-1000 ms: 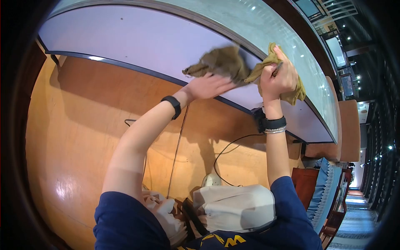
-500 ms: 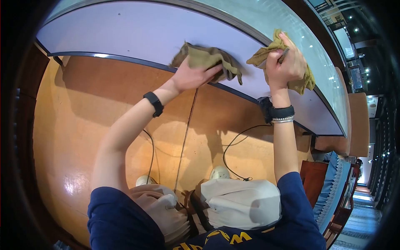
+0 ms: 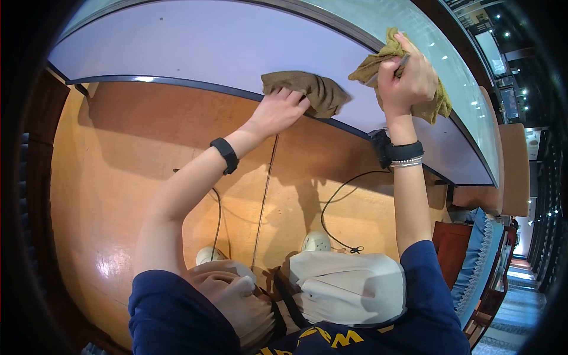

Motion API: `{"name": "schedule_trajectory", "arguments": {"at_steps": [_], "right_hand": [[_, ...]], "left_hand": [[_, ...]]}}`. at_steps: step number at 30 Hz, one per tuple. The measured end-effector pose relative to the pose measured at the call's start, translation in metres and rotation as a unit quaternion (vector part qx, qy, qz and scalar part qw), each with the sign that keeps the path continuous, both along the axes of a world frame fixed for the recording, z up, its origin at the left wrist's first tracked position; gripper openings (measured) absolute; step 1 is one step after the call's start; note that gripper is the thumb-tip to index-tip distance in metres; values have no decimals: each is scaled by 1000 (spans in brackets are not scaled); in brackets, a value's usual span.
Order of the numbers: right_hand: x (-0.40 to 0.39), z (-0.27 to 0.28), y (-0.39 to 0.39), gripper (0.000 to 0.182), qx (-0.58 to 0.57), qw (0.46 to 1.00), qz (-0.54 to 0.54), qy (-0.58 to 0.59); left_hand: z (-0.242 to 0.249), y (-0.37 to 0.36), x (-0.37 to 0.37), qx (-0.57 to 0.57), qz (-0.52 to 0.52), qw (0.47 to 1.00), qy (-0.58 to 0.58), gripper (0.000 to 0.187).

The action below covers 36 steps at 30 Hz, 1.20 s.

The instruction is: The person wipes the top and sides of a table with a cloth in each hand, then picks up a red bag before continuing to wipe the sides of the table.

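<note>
Wiping goes on: left hand [image 3: 277, 112] presses brown cloth [image 3: 307, 90] on counter edge [image 3: 177, 83], right hand [image 3: 408, 80] grips another cloth [image 3: 435, 106]; next rub sideways.

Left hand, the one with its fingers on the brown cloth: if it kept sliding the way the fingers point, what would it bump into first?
The left hand would push straight into the brown cloth under its fingertips. Beyond it lies bare pale counter, then probably the glass panel, though depth is hard to judge.
</note>
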State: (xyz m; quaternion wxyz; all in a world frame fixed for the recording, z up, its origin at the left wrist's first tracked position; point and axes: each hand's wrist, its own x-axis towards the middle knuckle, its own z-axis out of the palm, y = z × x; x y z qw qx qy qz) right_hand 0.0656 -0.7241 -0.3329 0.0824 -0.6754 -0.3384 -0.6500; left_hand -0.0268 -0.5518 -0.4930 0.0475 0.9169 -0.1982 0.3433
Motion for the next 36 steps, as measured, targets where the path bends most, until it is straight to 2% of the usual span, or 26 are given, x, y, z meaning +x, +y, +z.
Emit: {"name": "schedule_trajectory", "arguments": {"at_steps": [1,3,4,6,7,9,12,18,20,23,24,25,27,28,30,31,34,36], "right_hand": [[0,0,0,24,-1,1000,-4,-3],[0,1,-1,24,-3,1000,-8,-6],[1,0,0,24,0,1000,-2,-7],[1,0,0,23,6,1000,2,-7],[1,0,-1,23,5,1000,5,-2],[0,-1,-1,23,4,1000,5,4],[1,1,0,23,5,1000,4,-14],[3,2,-2,23,-2,1000,11,-18],[1,4,-1,23,-9,999,35,0],[-4,5,-1,24,-22,1000,16,5],[-1,4,-1,25,-17,1000,25,8],[1,3,-1,25,-13,999,32,11],[0,5,0,26,-3,999,45,18],[0,5,1,26,-15,999,29,14],[0,4,2,27,28,997,75,8],[0,6,1,27,22,997,71,8],[-1,4,1,29,27,995,99,2],[0,3,1,29,26,995,96,-4]], "left_hand": [[3,-3,-2,0,0,1000,0,24],[10,-8,-8,-79,11,991,110,20],[15,-7,-9,-79,11,991,110,20],[26,-3,-9,-63,-1,998,16,16],[30,-6,-9,-61,-3,998,16,16],[37,-16,-12,-66,34,996,58,17],[27,-24,-10,-24,27,994,103,19],[-1,-13,-6,-35,-14,992,117,18],[14,-8,-11,-27,11,990,137,23],[19,11,3,-96,27,992,80,28],[43,14,6,-126,0,990,-69,32],[42,23,14,-114,76,988,-71,38],[66,37,25,-130,78,972,-181,45],[72,46,31,-85,79,964,-241,49],[41,81,40,14,96,973,-209,54],[16,97,52,41,64,965,-251,57],[-15,98,56,40,80,969,-231,58],[-28,87,52,16,3,977,-213,49]]}}
